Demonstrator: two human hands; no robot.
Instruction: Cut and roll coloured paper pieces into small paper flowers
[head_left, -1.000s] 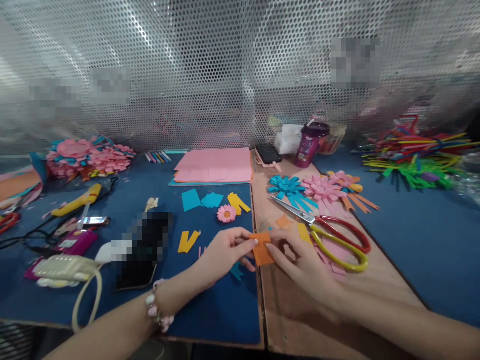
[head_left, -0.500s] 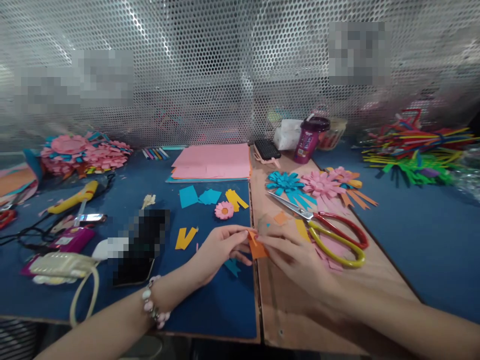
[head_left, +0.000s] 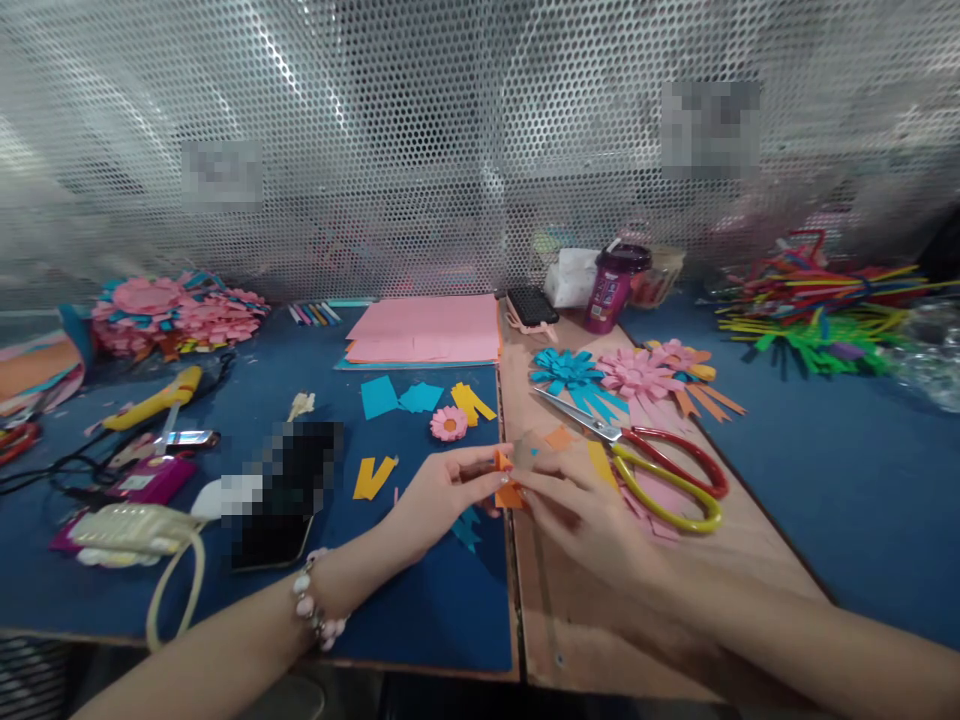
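Note:
A small piece of orange paper (head_left: 507, 482), now folded narrow, is pinched between both my hands low over the table's middle seam. My left hand (head_left: 441, 492) grips its left edge with thumb and fingertips closed; a beaded bracelet (head_left: 313, 612) is on that wrist. My right hand (head_left: 581, 510) closes on the paper's right side from above. Large scissors (head_left: 651, 470) with red and yellow handles lie just right of my right hand. A small pink paper flower (head_left: 448, 424) lies a little beyond my left hand.
Blue, yellow and orange paper scraps lie around. Pink paper sheets (head_left: 427, 330) are stacked at the back centre. Blue and pink paper flowers (head_left: 607, 375) lie right of centre, a purple cup (head_left: 613, 288) behind them. A glue gun (head_left: 154, 400) and phone (head_left: 281, 500) lie left. Coloured strips (head_left: 817, 310) are piled far right.
The orange paper was a flat square a second ago; it has been folded up between my fingers and now looks much narrower. Both hands stayed at the same spot.

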